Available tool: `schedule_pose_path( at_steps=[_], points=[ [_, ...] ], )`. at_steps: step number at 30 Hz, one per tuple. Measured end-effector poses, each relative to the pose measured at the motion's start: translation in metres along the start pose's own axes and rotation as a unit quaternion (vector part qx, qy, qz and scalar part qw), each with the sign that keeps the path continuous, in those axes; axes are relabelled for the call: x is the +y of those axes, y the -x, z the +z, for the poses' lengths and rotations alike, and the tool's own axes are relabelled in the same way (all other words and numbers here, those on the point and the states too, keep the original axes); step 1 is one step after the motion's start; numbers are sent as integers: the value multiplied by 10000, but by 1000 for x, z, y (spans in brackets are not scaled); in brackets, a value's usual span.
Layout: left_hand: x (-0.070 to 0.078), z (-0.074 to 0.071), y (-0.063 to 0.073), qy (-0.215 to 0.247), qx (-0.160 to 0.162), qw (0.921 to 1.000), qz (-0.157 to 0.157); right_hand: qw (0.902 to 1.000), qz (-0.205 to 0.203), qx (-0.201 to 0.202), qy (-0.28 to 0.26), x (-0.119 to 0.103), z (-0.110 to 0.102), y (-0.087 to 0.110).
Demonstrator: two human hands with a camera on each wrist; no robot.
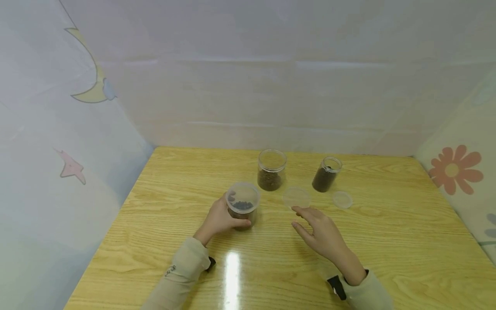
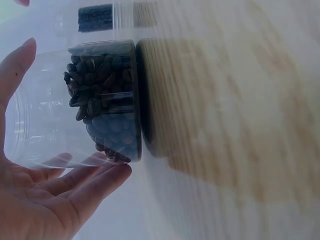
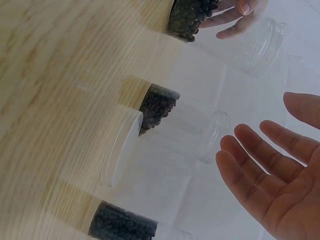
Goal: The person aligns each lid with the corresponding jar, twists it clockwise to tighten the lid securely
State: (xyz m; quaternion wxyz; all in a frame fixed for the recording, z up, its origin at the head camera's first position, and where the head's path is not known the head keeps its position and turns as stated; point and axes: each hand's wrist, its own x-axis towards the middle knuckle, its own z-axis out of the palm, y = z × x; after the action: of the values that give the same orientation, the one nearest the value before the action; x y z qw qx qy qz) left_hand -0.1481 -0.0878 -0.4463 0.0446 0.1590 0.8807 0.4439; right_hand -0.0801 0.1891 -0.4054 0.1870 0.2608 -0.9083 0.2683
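Note:
My left hand grips a clear jar around its side, thumb on one side and fingers along the other. Dark beans fill the lower part of that jar, which stands upright on the table. A milky, see-through lid covers its top in the head view. My right hand hovers above the table with nothing in it, fingers spread and slightly bent. Its fingertips overlap the near edge of a flat translucent lid in the head view.
Behind the lid stands an uncovered wide jar, partly filled with brown pieces. A narrower uncovered jar with dark contents is to its right, and a smaller lid lies beside that one. A printed cloth wall borders the wooden table.

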Motion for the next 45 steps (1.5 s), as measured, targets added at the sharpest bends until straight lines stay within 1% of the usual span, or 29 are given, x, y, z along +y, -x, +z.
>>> schedule_pose_path(
  at_steps=[9,21,30,37,41,45],
  points=[
    [-4,-1,-4,124,16,9999,5,10000,19,-25,11,-1,0,0],
    [-9,-2,-8,213,11,9997,-110,10000,60,-67,3,-3,0,0],
    [-9,-3,-10,195,136,9995,-214,9999,61,-78,31,-3,1,1],
    [-10,-4,-12,185,165,9996,-141,9998,148,-148,-17,0,2,2],
    [-11,-5,-13,236,155,9994,-220,9995,232,-213,-57,0,3,4],
    [-11,-6,-14,282,190,9990,-293,9995,221,-205,-64,0,3,4]
  ],
)
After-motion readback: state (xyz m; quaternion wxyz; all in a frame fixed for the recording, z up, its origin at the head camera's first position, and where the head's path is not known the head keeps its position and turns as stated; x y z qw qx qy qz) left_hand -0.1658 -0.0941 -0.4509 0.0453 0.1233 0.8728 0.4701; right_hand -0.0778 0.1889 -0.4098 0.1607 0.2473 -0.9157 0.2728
